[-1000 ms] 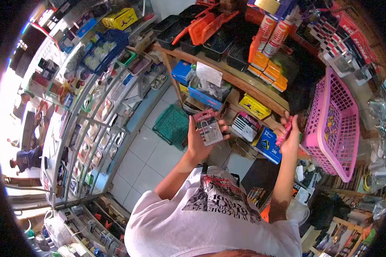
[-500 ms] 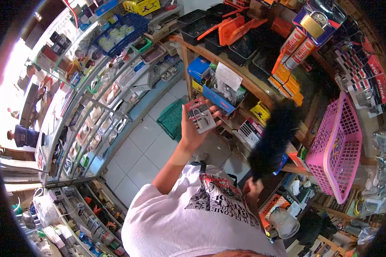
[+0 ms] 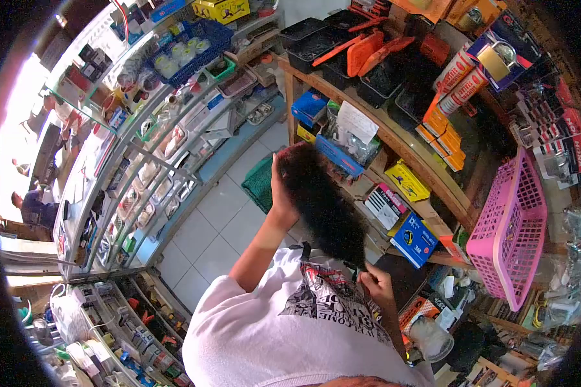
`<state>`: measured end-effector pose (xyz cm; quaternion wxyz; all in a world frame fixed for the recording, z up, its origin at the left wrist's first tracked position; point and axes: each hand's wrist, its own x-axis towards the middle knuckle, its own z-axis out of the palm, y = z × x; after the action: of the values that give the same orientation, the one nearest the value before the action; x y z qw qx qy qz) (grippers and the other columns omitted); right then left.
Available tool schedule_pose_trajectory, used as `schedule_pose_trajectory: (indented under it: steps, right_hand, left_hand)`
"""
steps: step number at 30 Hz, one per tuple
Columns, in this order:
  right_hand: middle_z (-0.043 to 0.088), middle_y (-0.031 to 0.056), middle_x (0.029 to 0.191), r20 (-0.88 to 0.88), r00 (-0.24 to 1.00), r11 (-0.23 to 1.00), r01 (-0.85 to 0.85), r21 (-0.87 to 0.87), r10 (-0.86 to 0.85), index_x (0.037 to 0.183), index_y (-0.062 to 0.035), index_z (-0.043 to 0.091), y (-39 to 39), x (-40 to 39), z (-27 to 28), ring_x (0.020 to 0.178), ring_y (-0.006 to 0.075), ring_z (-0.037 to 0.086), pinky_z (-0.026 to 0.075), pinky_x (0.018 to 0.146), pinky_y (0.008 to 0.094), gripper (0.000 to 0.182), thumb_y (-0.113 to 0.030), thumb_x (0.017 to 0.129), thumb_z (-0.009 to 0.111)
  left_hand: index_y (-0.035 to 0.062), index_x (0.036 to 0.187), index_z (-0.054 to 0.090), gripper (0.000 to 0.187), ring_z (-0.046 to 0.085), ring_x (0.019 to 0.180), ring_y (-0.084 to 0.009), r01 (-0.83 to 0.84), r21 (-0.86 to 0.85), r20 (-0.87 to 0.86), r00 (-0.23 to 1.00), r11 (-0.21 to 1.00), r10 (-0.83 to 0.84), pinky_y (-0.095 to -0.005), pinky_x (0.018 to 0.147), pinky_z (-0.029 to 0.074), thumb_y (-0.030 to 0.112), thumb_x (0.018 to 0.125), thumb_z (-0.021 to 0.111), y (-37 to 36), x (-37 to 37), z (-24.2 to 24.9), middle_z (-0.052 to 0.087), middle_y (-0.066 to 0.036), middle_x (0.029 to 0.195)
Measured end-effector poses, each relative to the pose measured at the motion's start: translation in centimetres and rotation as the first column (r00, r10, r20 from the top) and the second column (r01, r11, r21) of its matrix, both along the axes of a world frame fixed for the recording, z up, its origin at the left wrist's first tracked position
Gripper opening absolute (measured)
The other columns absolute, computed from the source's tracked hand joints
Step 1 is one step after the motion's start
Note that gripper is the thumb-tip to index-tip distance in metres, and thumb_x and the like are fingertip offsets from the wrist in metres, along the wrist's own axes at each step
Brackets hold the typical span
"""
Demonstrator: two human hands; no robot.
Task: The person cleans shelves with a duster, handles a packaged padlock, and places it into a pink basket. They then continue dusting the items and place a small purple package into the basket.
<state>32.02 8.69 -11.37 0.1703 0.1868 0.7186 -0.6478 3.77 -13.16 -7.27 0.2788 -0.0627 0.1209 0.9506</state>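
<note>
1. Right hand (image 3: 376, 284): fingers closed around the handle end of a black duster (image 3: 321, 203), close to the front of the shirt (image 3: 252, 335).
2. Duster: slanted up and across from the right hand, its head overlapping the packet (image 3: 295, 155). Actual contact cannot be confirmed from this angle.
3. Left hand (image 3: 283, 208): holds the packet up, thumb along its edge; the other fingers are hidden by the duster. A strip of red card shows.
4. Judgement on the stroke: light, lengthwise passes, with the packet gripped by its edges, should serve best; heavy pressure could bend the card.
5. Surroundings: green basket (image 3: 258, 188) just beyond the left hand; blue box (image 3: 414, 240) and yellow box (image 3: 407, 181) on the shelving; pink basket (image 3: 481, 248) farther right.
</note>
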Motion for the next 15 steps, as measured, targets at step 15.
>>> schedule_pose_trajectory:
  steps: [15]
  right_hand:
    - [0.064,0.0005,0.082,-0.133,0.991,1.000,-0.004,0.013,0.006,0.132,0.0030,0.056,-1.4,-1.7,0.9,0.074,0.0052,0.053,0.044,0.068,0.0221,0.040,-0.013,0.096,0.061]
  left_hand:
    - [0.0039,0.141,0.043,0.082,0.057,0.118,-0.0360,0.051,-0.078,0.070,0.996,0.996,-0.046,-0.0550,0.104,0.042,0.070,0.093,0.035,-0.9,-1.7,-1.4,0.057,-0.017,0.132]
